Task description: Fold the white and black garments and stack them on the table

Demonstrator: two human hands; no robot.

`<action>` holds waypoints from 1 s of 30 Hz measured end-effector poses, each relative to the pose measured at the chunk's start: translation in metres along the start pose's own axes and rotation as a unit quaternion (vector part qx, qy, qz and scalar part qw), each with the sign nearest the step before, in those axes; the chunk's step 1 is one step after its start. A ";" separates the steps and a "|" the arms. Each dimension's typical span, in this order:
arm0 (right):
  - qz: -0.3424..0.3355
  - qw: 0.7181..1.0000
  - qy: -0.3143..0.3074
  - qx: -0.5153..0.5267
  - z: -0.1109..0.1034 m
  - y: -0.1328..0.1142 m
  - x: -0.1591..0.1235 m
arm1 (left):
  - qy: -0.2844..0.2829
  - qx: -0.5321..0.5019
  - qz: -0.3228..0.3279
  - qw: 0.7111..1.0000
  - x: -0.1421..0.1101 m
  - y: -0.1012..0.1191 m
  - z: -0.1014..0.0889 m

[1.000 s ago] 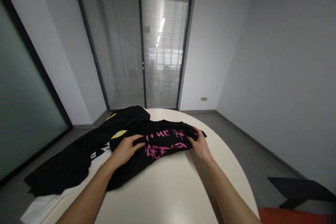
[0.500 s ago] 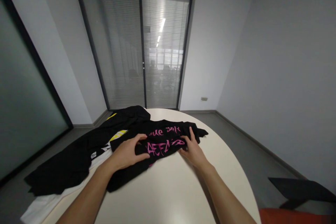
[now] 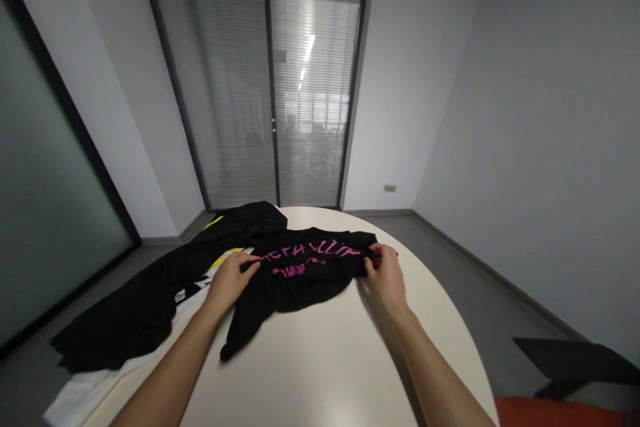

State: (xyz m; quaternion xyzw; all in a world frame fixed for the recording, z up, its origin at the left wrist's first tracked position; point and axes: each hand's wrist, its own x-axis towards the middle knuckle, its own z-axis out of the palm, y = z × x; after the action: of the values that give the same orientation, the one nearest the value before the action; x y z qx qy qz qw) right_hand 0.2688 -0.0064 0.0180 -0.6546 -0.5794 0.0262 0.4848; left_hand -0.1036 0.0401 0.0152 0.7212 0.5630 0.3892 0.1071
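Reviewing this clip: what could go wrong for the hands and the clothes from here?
The pink-lettered black garment lies against the other black clothing, so pulling it might drag that along. Its narrow lower end sticks out, away from both the left hand and the right hand, and could crease or fold under. The white cloth lies by the edge of the table, so a nudge might send it off.

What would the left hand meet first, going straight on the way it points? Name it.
The black garment with pink lettering: the left hand already has its fingertips at that cloth, though whether they press or pinch it is unclear.
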 end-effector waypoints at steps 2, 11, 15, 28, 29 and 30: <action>-0.026 0.997 -0.064 0.027 0.001 -0.006 -0.003 | 0.020 0.061 0.006 0.998 -0.003 0.004 -0.001; -0.223 0.930 -0.288 -0.060 0.015 -0.015 -0.021 | -0.171 0.034 0.111 0.978 -0.025 0.043 -0.011; -0.209 0.943 -0.252 -0.059 0.020 -0.014 -0.018 | -0.157 0.048 0.120 0.979 -0.023 0.033 -0.007; 0.075 0.985 -0.063 0.142 -0.003 0.017 0.009 | 0.066 0.024 0.047 0.996 -0.005 0.014 -0.007; 0.083 0.977 -0.073 0.183 -0.001 0.015 0.007 | 0.053 0.016 0.054 0.997 -0.006 0.020 -0.008; 0.084 0.968 -0.088 0.218 0.001 0.013 0.005 | 0.036 0.006 0.057 0.998 -0.008 0.026 -0.009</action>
State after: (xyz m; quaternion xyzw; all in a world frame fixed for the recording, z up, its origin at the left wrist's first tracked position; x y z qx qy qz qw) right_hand 0.2790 0.0001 0.0118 -0.5749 -0.5431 0.2501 0.5585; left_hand -0.0910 0.0215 0.0329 0.7386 0.5266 0.4166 0.0596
